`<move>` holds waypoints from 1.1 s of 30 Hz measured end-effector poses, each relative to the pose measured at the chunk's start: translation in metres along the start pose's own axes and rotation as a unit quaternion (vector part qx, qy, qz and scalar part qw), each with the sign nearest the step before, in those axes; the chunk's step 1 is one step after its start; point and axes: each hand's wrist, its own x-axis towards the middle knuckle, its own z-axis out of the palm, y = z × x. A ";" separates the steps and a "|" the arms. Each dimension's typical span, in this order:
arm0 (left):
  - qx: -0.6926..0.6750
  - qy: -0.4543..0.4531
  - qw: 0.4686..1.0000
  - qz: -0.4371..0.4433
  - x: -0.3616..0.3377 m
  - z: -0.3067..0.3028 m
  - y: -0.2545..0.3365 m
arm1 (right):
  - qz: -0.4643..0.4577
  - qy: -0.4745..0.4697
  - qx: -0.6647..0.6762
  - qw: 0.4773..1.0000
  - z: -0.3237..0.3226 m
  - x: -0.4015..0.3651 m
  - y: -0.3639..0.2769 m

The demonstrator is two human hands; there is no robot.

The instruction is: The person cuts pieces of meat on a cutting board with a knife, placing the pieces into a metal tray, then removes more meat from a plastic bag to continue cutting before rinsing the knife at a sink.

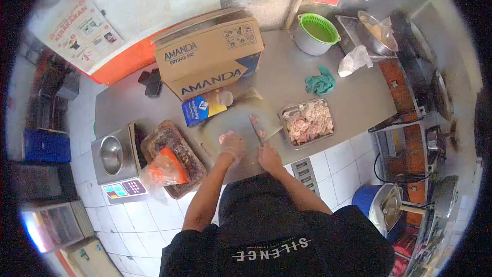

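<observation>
My left hand, in a clear plastic glove, has its fingers closed on a small piece of raw meat on a pale cutting board. My right hand grips a knife by its handle, the blade pointing away from me over the board. Small bits of meat lie right beside the blade. To the right of the board stands a metal tray heaped with cut raw meat.
A large cardboard box and a blue-yellow carton stand behind the board. At left are a stained tray with an orange bag, and a scale bearing a steel bowl. A green cloth and green-rimmed basket sit at back right.
</observation>
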 end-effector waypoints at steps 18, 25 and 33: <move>-0.219 0.159 0.933 -0.237 -0.025 0.090 -0.020 | -0.002 -0.075 -0.071 0.995 -0.007 -0.016 -0.007; -0.085 0.173 0.974 -0.119 -0.032 0.037 0.027 | -0.044 -0.106 -0.074 0.991 0.006 -0.026 -0.008; -0.187 0.210 0.959 0.016 -0.010 0.105 -0.019 | -0.134 -0.069 -0.078 0.986 0.038 -0.002 0.015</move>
